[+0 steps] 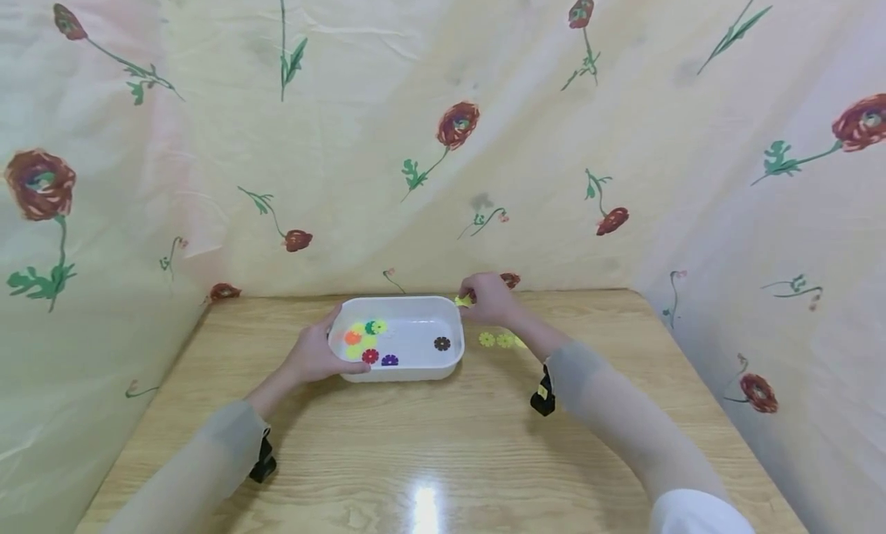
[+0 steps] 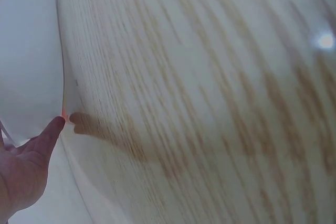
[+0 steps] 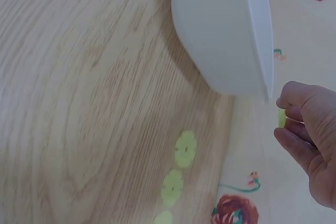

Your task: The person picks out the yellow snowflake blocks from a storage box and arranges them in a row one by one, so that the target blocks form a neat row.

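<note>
A white plastic tub stands on the table, with several flower-shaped plastic discs inside: yellow, green, orange, a red disc, a purple disc and a dark brown disc. My left hand grips the tub's left end, thumb along the front side. At the tub's far right corner, my right hand pinches a yellow flower-shaped disc between thumb and fingers. Just right of the tub, yellow discs lie in a row, partly hidden by the right forearm in the head view.
The wood-grain table ends at a flowered cloth hanging close behind the tub, with more cloth at both sides. A black wrist camera hangs under the right forearm, another under the left.
</note>
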Motion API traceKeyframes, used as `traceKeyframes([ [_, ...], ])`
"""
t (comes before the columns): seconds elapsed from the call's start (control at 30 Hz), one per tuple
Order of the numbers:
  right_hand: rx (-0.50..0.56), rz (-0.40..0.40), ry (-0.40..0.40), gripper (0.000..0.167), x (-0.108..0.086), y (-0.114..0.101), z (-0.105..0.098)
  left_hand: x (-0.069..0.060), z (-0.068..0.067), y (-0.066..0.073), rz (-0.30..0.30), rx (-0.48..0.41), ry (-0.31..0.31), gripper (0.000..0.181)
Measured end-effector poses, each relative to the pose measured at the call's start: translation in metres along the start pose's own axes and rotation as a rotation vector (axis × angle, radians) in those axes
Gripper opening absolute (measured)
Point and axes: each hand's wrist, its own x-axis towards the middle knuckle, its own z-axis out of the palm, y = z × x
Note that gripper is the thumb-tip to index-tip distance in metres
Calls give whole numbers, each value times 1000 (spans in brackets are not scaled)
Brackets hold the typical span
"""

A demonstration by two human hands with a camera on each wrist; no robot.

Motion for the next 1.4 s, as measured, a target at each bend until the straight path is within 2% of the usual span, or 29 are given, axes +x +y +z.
traceKeyframes([
  [0.2,4,-11,47,18,-9,17,-2,0,1,0,8,2,1,135],
  [0.4,19,40,40,19,-17,33,-7,1,0,1,14,-2,9,135],
  [0.67,-12,56,16,15,-30,49,-7,-1,0,-4,-6,-8,2,134],
  [1.07,64,131,12,14,-59,76,-10,0,0,-2,33,-27,5,136],
  [1.3,26,147,43,14,-77,93,-9,0,0,-2,24,-28,6,136],
  [1.4,15,169,22,13,-85,100,-10,1,1,-2,20,-22,1,137],
])
